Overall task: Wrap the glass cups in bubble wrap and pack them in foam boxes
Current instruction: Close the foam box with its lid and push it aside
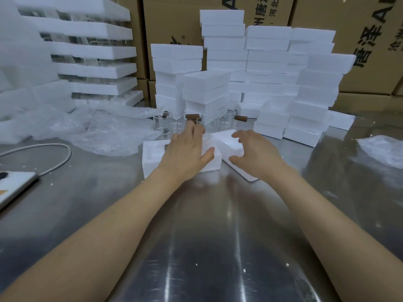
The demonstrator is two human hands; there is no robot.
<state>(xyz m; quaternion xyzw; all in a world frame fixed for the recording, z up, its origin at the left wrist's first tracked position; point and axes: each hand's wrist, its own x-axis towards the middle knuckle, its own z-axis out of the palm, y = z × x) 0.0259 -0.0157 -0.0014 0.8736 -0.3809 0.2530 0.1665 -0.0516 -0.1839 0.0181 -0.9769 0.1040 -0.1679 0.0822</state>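
Observation:
An open foam box (152, 155) lies on the steel table, and my left hand (185, 153) rests flat over its cavity, hiding what is inside. Beside it on the right sits a foam lid (229, 144), tilted. My right hand (255, 153) hovers over the lid with fingers spread and slightly bent; I cannot tell whether it grips it. Several glass cups (162, 125) with brown wooden handles (193, 116) stand just behind the hands. Crumpled bubble wrap (104, 131) lies to the left of the cups.
Stacks of closed foam boxes (272, 68) fill the back. Foam trays holding glassware (96, 51) tower at back left, before cardboard cartons (359, 40). A phone (13, 186) with a white cable (56, 158) lies at the left edge. More wrap (383, 151) sits at right.

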